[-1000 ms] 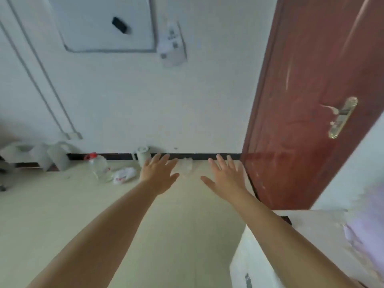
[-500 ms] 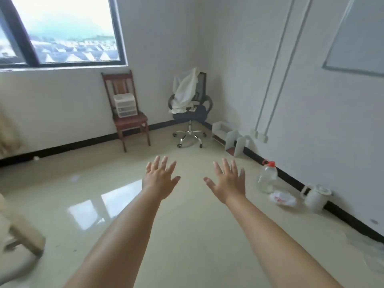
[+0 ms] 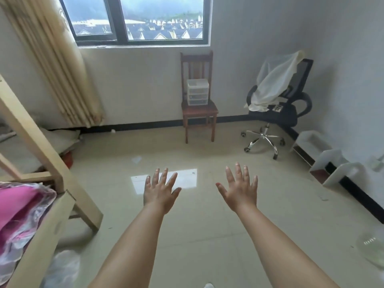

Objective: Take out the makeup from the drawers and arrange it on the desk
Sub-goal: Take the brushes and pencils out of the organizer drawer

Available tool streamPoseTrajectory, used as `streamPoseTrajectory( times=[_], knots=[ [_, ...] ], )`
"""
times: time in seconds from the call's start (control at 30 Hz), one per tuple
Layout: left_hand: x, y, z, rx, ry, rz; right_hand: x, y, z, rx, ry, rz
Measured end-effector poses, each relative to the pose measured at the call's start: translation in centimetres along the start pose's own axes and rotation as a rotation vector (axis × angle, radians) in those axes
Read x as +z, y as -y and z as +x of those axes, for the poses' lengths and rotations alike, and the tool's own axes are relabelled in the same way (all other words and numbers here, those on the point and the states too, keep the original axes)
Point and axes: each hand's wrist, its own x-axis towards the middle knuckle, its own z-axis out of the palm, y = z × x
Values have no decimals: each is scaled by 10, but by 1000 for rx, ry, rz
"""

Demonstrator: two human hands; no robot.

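Observation:
A small clear plastic drawer unit (image 3: pixel 197 91) stands on the seat of a wooden chair (image 3: pixel 199 110) against the far wall under the window. Its contents cannot be made out from here. My left hand (image 3: pixel 160 190) and my right hand (image 3: pixel 240 189) are stretched out in front of me over the tiled floor, fingers spread and straight, holding nothing. Both hands are far short of the chair and the drawers.
A black office chair (image 3: pixel 278 104) draped with a white cloth stands at the right. White shelf pieces (image 3: pixel 330 165) lie along the right wall. A wooden frame (image 3: pixel 41 150) with pink cloth (image 3: pixel 18 206) fills the left. A curtain (image 3: pixel 52 63) hangs by the window.
My view has swung left from the door and wall to the window wall. The wooden chair with the drawer unit now sits straight ahead and nearer. Both hands stay spread and empty.

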Motion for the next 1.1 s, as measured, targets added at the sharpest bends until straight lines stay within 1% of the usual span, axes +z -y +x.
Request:
streamPoseTrajectory(
  times=[0.13,0.27,0.43,0.53,0.67,0.8,0.93,1.1],
  knots=[
    [-30,0,114,-55,7,-25,-14,-4,126,-5,-20,-11],
    [-56,7,218,-65,-14,-26,-20,2,229,-25,-3,-14],
    [-72,18,362,-80,-32,-16,-17,15,373,-69,-20,-43],
    [-77,27,455,-81,-31,-26,-16,22,468,-41,-27,-32],
    [-85,33,570,-47,-2,-17,-19,29,580,3,-10,-42],
    [-90,25,672,5,36,-20,-17,26,674,31,7,-37],
    [-89,8,781,60,58,-20,-1,16,774,76,47,-32],
    [-85,-4,913,63,87,-39,23,8,911,54,97,-32]
  ],
)
